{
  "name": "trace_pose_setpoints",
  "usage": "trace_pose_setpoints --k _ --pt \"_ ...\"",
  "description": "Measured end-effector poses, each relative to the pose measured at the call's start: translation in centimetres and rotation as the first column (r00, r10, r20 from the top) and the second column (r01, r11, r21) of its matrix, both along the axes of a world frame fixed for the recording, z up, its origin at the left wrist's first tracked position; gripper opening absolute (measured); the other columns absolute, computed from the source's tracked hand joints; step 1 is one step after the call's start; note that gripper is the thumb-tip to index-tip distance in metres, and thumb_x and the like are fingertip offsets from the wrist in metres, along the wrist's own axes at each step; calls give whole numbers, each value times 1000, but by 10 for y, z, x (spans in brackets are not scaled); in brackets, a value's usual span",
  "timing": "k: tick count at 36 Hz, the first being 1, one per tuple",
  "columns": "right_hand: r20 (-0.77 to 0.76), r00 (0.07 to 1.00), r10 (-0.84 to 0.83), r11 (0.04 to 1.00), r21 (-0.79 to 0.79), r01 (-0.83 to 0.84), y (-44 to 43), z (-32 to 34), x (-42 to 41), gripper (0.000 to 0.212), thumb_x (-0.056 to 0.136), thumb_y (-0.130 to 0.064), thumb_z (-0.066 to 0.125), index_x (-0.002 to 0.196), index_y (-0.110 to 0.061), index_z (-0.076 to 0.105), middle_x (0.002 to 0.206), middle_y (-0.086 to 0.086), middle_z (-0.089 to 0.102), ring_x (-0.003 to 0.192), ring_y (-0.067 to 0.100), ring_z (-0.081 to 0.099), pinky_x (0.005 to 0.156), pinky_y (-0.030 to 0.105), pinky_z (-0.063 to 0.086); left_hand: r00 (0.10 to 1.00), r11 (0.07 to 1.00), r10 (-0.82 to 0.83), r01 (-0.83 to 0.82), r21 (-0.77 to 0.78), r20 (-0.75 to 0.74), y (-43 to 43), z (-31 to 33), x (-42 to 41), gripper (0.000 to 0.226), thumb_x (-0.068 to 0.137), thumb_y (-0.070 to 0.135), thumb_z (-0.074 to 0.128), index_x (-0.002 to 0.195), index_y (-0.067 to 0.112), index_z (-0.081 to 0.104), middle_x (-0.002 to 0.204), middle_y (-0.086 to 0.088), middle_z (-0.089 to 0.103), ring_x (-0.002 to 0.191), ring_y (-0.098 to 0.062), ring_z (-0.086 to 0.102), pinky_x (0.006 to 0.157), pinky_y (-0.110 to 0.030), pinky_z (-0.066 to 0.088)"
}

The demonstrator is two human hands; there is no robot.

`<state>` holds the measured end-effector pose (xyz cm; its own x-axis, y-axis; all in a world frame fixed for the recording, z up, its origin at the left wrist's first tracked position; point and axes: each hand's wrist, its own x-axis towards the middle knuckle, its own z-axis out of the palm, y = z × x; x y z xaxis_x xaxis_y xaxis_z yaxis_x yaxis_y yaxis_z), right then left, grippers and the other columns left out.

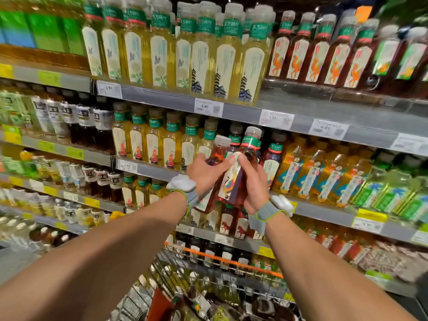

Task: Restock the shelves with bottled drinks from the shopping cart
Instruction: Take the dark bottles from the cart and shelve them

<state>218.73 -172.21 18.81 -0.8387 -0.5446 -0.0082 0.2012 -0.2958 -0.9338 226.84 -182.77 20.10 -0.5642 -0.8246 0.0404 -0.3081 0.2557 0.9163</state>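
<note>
Left hand (206, 176) gripping clear reddish bottle (218, 150), right hand (256, 185) holding labelled bottle (232, 181)

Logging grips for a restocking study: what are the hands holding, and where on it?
Each hand grips a red tea bottle around its middle: left hand the left bottle, right hand the right bottle.

Both bare arms are stretching forward and upward, and the wrists are lying close to each other. The left hand (205, 173) is curling its fingers round a first bottle (219, 148). The right hand (256, 187) is gripping a second bottle (249, 142) just beside it.
</note>
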Motion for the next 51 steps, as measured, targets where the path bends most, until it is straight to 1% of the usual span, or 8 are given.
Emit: trace_pose_setpoints --k 5,13,17,25,31,37,47,51 --pt "36 999 14 1000 18 -15 8 0 -15 43 86 -40 76 107 -3 71 101 16 75 95 33 73 87 51 58 1000 998 -15 15 58 3 -5 -5 -9 120 38 102 59 121 17 59 106 -3 72 95 -28 69 90 -47 56" --pt "202 971 129 990 29 -138 14 -3 -17 37 91 -32 61 110 -1 69 110 26 69 92 38 66 97 53 49 996 998 -59 59 2 73 1 -14 -7 86 60 85 69 111 16 58 105 -1 69 88 -18 64 72 -30 49" --pt "9 998 69 980 186 -70 13 -13 -10 85 60 -33 86 131 -12 43 114 21 67 100 35 70 88 58 56 994 995 -97 96 17 45 5 -17 -7 64 73 71 72 100 16 54 98 4 64 86 -16 59 74 -29 46" --pt "-280 958 -63 962 240 133 31 -25 -16 61 69 -21 88 121 -19 56 98 5 73 85 22 72 78 46 61 984 984 -178 177 30 33 9 -21 -16 54 71 71 73 96 24 64 96 3 70 88 -17 65 70 -28 48" --pt "-563 815 -140 865 330 377 51 -19 -36 81 67 -36 90 136 -26 49 111 -12 63 97 8 63 89 31 53 989 992 -123 125 15 -82 14 -18 -30 55 75 69 72 99 20 68 93 1 73 87 -19 67 80 -33 51" --pt "-723 670 -165 764 336 551 59 -13 -47 90 70 -34 89 145 -13 43 140 6 50 130 24 47 110 34 36 976 992 -105 116 48 -193 7 -13 -39 51 74 68 72 93 21 69 90 2 74 86 -19 69 81 -34 53" --pt "-833 534 -148 765 246 595 59 -14 -56 84 71 -21 89 142 -13 44 129 10 42 121 25 48 97 16 29 959 994 -79 95 48 -273 13 -7 -48 34 83 56 73 80 23 69 73 13 70 61 6 62 51 -10 41" --pt "-843 516 -150 760 235 606 55 -18 -60 85 71 -19 89 143 -10 43 130 12 41 123 26 45 101 16 28 950 989 -111 133 60 -291 9 -12 -48 49 76 65 73 94 19 75 81 8 76 75 -5 72 71 -26 55"
